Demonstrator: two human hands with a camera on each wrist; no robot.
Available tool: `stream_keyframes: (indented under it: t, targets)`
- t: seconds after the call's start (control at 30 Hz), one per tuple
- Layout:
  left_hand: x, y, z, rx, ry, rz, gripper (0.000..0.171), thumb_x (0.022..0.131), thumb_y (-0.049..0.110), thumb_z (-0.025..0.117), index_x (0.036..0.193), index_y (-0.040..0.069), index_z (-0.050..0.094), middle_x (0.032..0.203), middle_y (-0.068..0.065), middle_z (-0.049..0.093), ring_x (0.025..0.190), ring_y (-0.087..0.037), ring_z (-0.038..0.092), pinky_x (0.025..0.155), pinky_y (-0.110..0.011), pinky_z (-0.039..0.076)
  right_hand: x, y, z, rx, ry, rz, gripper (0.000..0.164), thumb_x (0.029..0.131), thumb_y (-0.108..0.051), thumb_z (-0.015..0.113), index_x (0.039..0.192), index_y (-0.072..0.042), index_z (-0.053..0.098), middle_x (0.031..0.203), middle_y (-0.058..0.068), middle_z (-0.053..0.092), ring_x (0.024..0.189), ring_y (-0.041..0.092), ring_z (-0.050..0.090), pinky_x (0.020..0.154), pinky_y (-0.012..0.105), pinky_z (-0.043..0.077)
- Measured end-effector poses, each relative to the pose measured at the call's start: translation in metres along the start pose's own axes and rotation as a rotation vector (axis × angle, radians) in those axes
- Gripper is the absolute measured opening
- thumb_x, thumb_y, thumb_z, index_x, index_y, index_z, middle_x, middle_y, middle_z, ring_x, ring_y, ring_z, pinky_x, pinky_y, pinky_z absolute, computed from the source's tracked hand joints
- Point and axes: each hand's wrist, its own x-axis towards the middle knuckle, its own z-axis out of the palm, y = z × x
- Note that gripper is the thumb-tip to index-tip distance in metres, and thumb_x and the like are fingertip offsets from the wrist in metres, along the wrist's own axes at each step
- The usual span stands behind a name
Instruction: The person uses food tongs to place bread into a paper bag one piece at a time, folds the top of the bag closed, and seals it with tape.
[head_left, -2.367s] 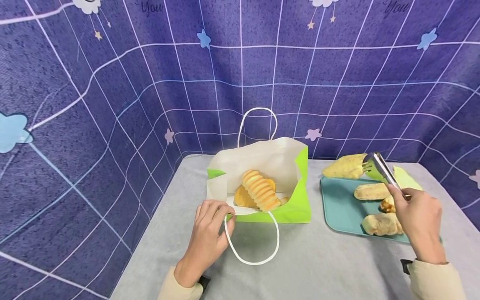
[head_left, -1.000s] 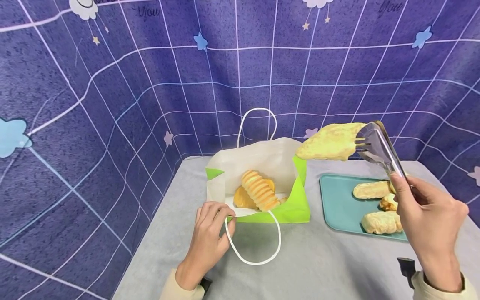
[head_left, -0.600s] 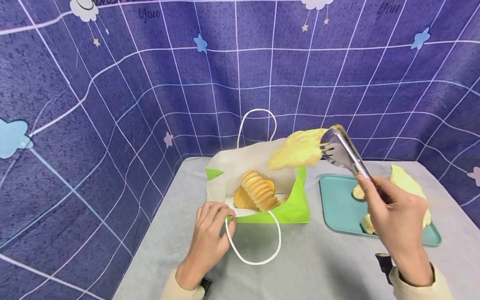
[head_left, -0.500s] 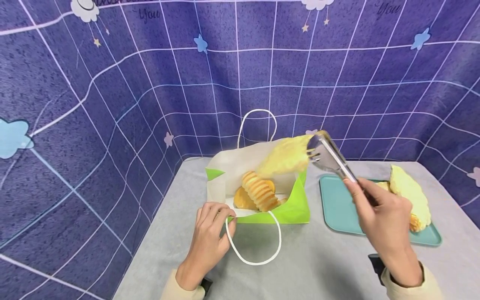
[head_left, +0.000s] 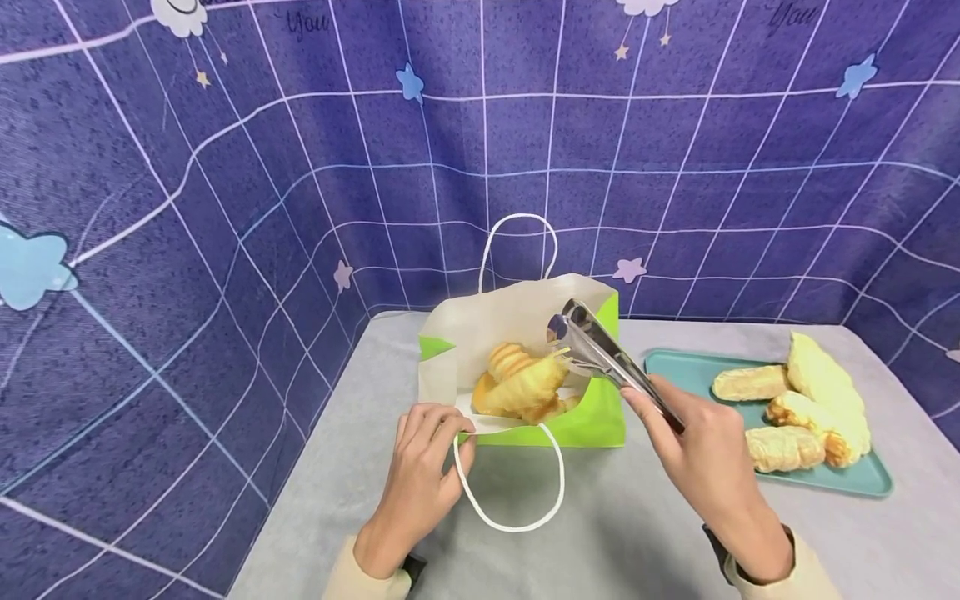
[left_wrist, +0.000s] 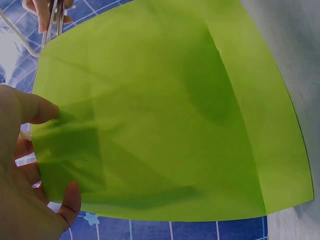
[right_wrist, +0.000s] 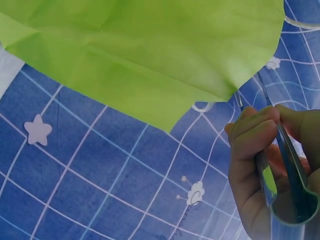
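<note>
My left hand pinches the near rim of a green paper bag, thumb and fingers on either side. In the left wrist view the hand grips the bag's green wall. Metal tongs are held in my right hand, their forked tips over the bag's mouth. A yellow bread lies in the bag, its right end at the tines; whether they still clamp it I cannot tell. It partly covers a ridged bread roll. The right wrist view shows the tongs behind the bag.
Right of the bag stands a teal tray with several breads, among them a long roll and a large pale yellow piece. White rope handles loop from the bag. A purple grid-patterned cloth hangs behind the table.
The right hand carried the yellow bread in the tongs from the tray's far edge leftwards, then down into the bag. The left hand stays on the bag's rim.
</note>
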Motion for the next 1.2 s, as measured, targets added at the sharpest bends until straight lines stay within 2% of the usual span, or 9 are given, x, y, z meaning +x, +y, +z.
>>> stream_keyframes:
  t: [0.27, 0.4, 0.53, 0.63, 0.8, 0.93, 1.1, 1.2]
  targets:
    - [0.002, 0.001, 0.002, 0.01, 0.013, 0.019, 0.007, 0.078, 0.013, 0.06, 0.084, 0.015, 0.061, 0.092, 0.003, 0.057, 0.091, -0.019, 0.047, 0.074, -0.035, 0.03, 0.0, 0.008, -0.009, 0.008, 0.02, 0.028, 0.016, 0.079, -0.028, 0.067, 0.092, -0.019, 0.066, 0.046, -0.014, 0.035, 0.036, 0.0, 0.027, 0.037, 0.015, 0.022]
    - [0.003, 0.002, 0.003, 0.015, 0.016, 0.021, 0.007, 0.077, 0.013, 0.061, 0.084, 0.016, 0.061, 0.091, 0.003, 0.056, 0.091, -0.019, 0.047, 0.073, -0.035, 0.031, -0.002, 0.016, -0.015, 0.008, 0.084, 0.043, 0.015, 0.077, -0.025, 0.069, 0.089, -0.017, 0.067, 0.045, -0.012, 0.031, 0.036, 0.0, 0.024, 0.037, 0.015, 0.017]
    - [0.003, 0.002, 0.003, 0.013, 0.019, 0.024, 0.007, 0.077, 0.012, 0.061, 0.083, 0.016, 0.061, 0.091, 0.003, 0.057, 0.091, -0.02, 0.047, 0.073, -0.035, 0.03, -0.004, 0.029, -0.024, -0.011, 0.176, 0.061, 0.016, 0.075, -0.022, 0.071, 0.087, -0.011, 0.068, 0.047, -0.01, 0.036, 0.038, 0.001, 0.025, 0.038, 0.017, 0.016]
    - [0.004, 0.001, 0.003, 0.007, 0.021, 0.03, 0.005, 0.078, 0.013, 0.059, 0.083, 0.015, 0.061, 0.092, 0.003, 0.056, 0.092, -0.021, 0.047, 0.073, -0.036, 0.03, -0.007, 0.04, -0.033, -0.041, 0.207, 0.089, 0.018, 0.075, -0.022, 0.071, 0.086, -0.008, 0.067, 0.048, -0.007, 0.039, 0.039, 0.002, 0.027, 0.038, 0.017, 0.017]
    - [0.005, 0.001, 0.003, -0.03, 0.036, 0.078, 0.01, 0.07, 0.01, 0.057, 0.079, 0.015, 0.059, 0.092, 0.001, 0.055, 0.092, -0.023, 0.047, 0.075, -0.038, 0.03, -0.014, 0.062, -0.049, -0.1, 0.214, 0.167, 0.022, 0.075, -0.026, 0.07, 0.088, -0.008, 0.067, 0.047, -0.005, 0.04, 0.04, 0.0, 0.027, 0.039, 0.018, 0.017]
    - [0.006, 0.0, 0.003, -0.062, 0.02, 0.103, 0.015, 0.063, 0.009, 0.055, 0.077, 0.015, 0.057, 0.094, 0.001, 0.055, 0.093, -0.023, 0.046, 0.076, -0.038, 0.029, -0.018, 0.08, -0.064, -0.156, 0.208, 0.251, 0.026, 0.074, -0.029, 0.071, 0.091, -0.01, 0.068, 0.046, -0.005, 0.04, 0.039, -0.002, 0.026, 0.039, 0.022, 0.017]
    - [0.005, -0.001, 0.002, -0.071, 0.008, 0.103, 0.014, 0.063, 0.01, 0.058, 0.077, 0.015, 0.056, 0.094, 0.0, 0.055, 0.093, -0.022, 0.046, 0.076, -0.039, 0.028, -0.02, 0.103, -0.084, -0.255, 0.187, 0.275, 0.033, 0.073, -0.032, 0.071, 0.089, -0.005, 0.067, 0.045, 0.001, 0.045, 0.037, -0.007, 0.023, 0.038, 0.023, 0.017]
    - [0.006, 0.0, 0.003, -0.069, 0.001, 0.106, 0.013, 0.066, 0.014, 0.06, 0.078, 0.015, 0.057, 0.095, 0.0, 0.055, 0.094, -0.022, 0.047, 0.074, -0.037, 0.028, -0.026, 0.116, -0.091, -0.299, 0.183, 0.336, 0.037, 0.074, -0.035, 0.07, 0.089, -0.002, 0.065, 0.047, 0.008, 0.049, 0.033, -0.005, 0.024, 0.036, 0.022, 0.018]
